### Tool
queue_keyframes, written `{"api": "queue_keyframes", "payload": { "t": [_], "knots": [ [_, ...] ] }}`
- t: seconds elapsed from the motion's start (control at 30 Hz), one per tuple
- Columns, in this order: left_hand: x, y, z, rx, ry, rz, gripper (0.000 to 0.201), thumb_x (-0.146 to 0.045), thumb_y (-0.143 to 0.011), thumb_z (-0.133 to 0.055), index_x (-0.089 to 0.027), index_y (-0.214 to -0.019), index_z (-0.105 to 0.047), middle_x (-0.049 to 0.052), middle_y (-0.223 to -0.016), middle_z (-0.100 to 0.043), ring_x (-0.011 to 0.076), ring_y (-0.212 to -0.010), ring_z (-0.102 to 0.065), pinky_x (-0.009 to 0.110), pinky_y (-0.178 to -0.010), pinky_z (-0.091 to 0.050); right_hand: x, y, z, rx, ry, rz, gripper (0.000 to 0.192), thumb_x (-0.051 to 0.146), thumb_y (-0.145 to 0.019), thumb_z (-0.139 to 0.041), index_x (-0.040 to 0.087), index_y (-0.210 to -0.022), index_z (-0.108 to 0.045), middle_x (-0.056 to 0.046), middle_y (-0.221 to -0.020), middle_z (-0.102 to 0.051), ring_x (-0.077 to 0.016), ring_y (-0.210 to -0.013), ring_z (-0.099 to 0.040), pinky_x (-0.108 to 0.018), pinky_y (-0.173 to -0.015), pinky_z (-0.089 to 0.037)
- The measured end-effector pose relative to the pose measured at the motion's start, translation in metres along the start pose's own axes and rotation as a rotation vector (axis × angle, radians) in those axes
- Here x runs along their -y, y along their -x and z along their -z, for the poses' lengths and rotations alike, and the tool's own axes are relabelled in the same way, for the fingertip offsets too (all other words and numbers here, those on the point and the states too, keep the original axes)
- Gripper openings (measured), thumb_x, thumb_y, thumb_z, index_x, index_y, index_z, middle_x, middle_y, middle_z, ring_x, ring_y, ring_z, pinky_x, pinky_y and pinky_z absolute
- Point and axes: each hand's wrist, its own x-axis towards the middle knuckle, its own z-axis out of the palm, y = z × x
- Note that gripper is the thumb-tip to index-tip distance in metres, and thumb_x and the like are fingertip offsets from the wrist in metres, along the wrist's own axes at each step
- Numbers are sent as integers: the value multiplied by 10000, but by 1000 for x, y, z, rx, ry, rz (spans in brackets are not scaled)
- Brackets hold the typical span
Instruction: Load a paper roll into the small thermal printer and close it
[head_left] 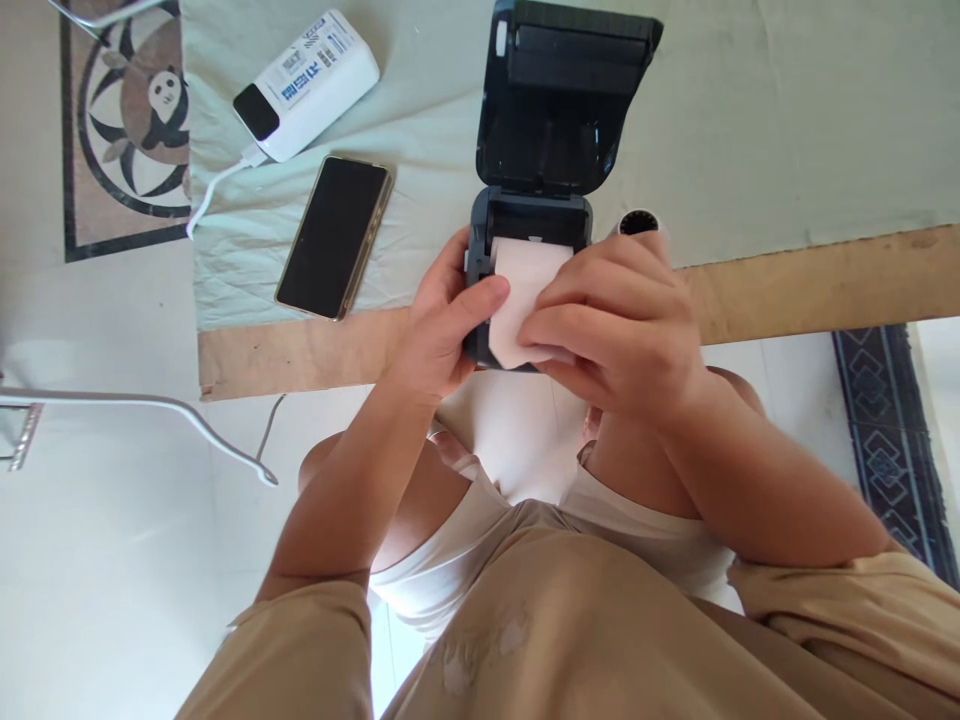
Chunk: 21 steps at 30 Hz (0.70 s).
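Observation:
A small black receipt printer (480, 215) is tilted at the table's front edge, its lid (555, 110) swung fully back. White paper (525, 265) from a roll lies in its open bay, the loose end toward me. My left hand (450, 315) grips the printer's left side, with the thumb resting on the paper. My right hand (622, 320) is closed, its fingers pinching the paper's near right part; the fingertips are partly hidden. Just behind that hand is a white round thing with a dark face (639, 222), partly covered by the fingers.
A dark-screened phone (334, 238) lies left of the printer on the pale green cloth (780, 130). Beyond it a white power bank (319, 80) has a white cable (217, 190) plugged in. The table's bare wooden edge (825, 285) runs across in front. White hangers (150, 402) are at the left.

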Motion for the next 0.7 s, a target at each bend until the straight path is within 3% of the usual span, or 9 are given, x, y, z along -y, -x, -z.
{"api": "queue_keyframes", "payload": {
  "t": [0.1,0.17,0.27,0.37,0.43,0.53,0.6,0.7],
  "knots": [
    [1,-1,4,4,-36,-10,321,-211,-769,-789,-238,-1053,-643,-9,-916,-680,150,-849,-677,226,-683,-552,-3,1,2,39,-65,3,125,342,-897,-650,236,-843,-615,17,-862,-699,-171,-849,-627,-372,-736,-440],
    [3,-2,6,6,-47,-15,361,-237,-763,-799,-238,-1085,-637,-5,-947,-685,149,-825,-680,229,-677,-560,-11,1,6,-53,-127,-57,140,363,-906,-626,227,-935,-638,-21,-976,-684,-168,-883,-638,-363,-746,-489],
    [4,-3,8,56,-93,-27,495,-288,-717,-838,-243,-1156,-614,14,-1021,-702,207,-924,-712,266,-722,-592,-25,1,11,-184,-127,-256,257,294,-930,-583,263,-1183,-613,-54,-1243,-618,-185,-1129,-636,-274,-644,-499],
    [1,-3,6,84,-144,-26,599,-315,-673,-863,-266,-1202,-588,30,-1114,-714,283,-1105,-694,314,-821,-610,-33,3,10,-157,-148,-413,411,384,-975,-518,361,-1380,-454,-31,-1433,-499,-220,-1354,-539,-257,-573,-480],
    [-1,-2,4,74,-167,-9,609,-320,-653,-872,-271,-1190,-589,35,-1156,-712,304,-1177,-667,323,-870,-607,-34,4,7,-155,-159,-431,381,426,-973,-512,374,-1346,-460,-13,-1402,-521,-199,-1211,-629,-281,-590,-488],
    [-2,-1,2,39,-167,-9,584,-324,-644,-884,-258,-1151,-601,43,-1158,-709,299,-1146,-684,327,-869,-607,-31,3,5,-176,-169,-319,234,378,-912,-593,306,-1133,-575,-2,-1117,-651,-153,-911,-659,-292,-602,-481],
    [-2,0,1,5,-146,-12,599,-318,-659,-882,-261,-1181,-593,40,-1109,-708,282,-1055,-717,333,-810,-608,-30,1,5,-136,-176,-242,182,324,-860,-625,266,-1030,-593,-23,-1039,-654,-162,-893,-635,-295,-607,-484],
    [-3,1,0,-31,-135,8,672,-287,-643,-890,-273,-1234,-570,31,-1062,-700,265,-943,-733,329,-717,-594,-28,1,7,-19,-143,-234,153,263,-821,-613,251,-973,-602,-56,-1127,-630,-176,-902,-608,-332,-658,-512]
  ]
}}
